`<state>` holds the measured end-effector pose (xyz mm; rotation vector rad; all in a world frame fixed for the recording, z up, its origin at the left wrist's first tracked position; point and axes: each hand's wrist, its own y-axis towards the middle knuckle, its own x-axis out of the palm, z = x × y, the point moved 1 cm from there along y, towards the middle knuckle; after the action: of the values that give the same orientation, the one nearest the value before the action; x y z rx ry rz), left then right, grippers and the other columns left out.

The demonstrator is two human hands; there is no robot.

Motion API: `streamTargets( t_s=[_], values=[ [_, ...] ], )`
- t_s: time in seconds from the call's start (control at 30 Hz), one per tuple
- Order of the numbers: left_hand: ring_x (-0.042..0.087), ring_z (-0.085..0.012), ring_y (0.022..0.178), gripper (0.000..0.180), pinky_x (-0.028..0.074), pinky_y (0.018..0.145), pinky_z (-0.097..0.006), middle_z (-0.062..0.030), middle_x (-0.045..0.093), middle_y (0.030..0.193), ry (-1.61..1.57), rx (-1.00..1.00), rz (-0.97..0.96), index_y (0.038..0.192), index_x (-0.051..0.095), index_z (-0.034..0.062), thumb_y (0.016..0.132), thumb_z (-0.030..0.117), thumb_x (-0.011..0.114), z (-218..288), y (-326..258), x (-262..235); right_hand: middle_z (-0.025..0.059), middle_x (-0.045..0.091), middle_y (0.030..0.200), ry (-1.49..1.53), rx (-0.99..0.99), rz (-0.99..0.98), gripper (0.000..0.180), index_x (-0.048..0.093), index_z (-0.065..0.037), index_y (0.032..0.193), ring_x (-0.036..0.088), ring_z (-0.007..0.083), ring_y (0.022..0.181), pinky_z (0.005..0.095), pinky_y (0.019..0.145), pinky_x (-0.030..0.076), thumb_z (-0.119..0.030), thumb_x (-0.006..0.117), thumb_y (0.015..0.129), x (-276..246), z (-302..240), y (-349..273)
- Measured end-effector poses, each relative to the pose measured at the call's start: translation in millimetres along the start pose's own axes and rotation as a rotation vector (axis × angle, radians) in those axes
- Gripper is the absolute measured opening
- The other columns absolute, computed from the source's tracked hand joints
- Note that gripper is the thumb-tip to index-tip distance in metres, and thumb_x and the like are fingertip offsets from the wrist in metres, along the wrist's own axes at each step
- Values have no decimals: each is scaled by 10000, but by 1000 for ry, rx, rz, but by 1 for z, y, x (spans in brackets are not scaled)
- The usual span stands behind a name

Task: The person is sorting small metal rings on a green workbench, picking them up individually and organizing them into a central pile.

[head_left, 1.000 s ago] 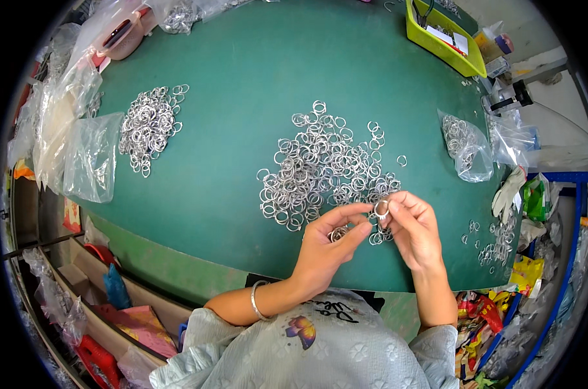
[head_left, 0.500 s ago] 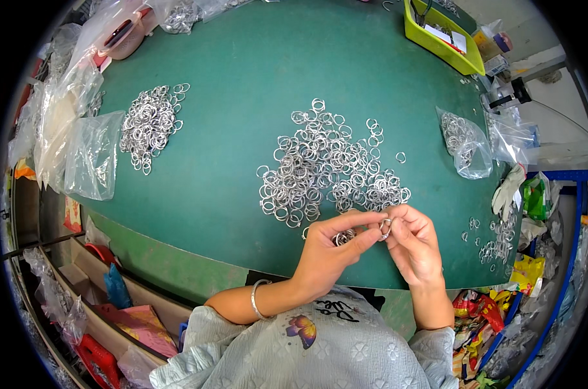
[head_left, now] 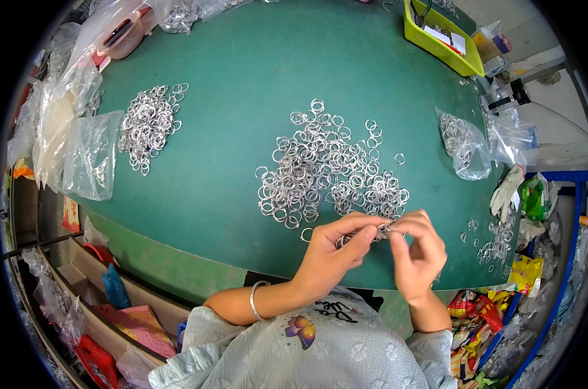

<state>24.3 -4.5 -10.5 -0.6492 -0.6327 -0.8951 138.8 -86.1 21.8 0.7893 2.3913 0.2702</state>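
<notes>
My left hand (head_left: pixel 326 256) is closed around several silvery metal rings, some showing in the gap between thumb and fingers. At its fingertips sits a metal ring (head_left: pixel 383 230), pinched by thumb and forefinger. The bent fingers of my right hand (head_left: pixel 420 256) meet that ring from the other side, its thumb just below; their exact grip is partly hidden. Just beyond both hands spreads a large loose pile of similar rings (head_left: pixel 304 172) on the green tabletop (head_left: pixel 242 71). One stray ring (head_left: pixel 307 235) lies beside my left hand.
A second ring pile (head_left: pixel 148 126) lies at the left, by clear plastic bags (head_left: pixel 90 159). To the right are a bag of rings (head_left: pixel 462 146), a white glove (head_left: pixel 505 194) and smaller rings (head_left: pixel 498 243) near the edge. A yellow-green tray (head_left: pixel 443 48) stands far right.
My right hand has shifted slightly right and its fingers have bent more, the thumb dropping away from the fingertips. The ring has moved slightly toward my left fingertips. The piles look the same.
</notes>
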Motion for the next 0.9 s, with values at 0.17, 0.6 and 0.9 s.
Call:
streamTargets(
  t_s=[0.17,0.6,0.9],
  values=[
    [399,-44,578,302,282,452,-174,1,491,762,-86,-132,19,1099,523,-7,929,220,421,-11,7,-7,67,594,728,-258,-269,-146,137,609,-9,743,533,223,687,319,653,393,34,653,621,10,-3,9],
    [392,-54,604,234,297,468,-183,-7,492,776,-150,-156,73,1087,542,18,901,83,417,-4,10,-14,102,551,746,-627,49,11,129,575,-12,721,507,263,743,363,703,376,-123,640,732,34,120,98],
    [365,-34,580,202,276,464,-182,3,489,754,-177,-35,167,1052,555,26,864,95,531,3,16,-16,44,592,676,-88,139,-80,85,595,-18,733,541,150,663,273,662,373,11,657,682,13,31,55]
  ],
)
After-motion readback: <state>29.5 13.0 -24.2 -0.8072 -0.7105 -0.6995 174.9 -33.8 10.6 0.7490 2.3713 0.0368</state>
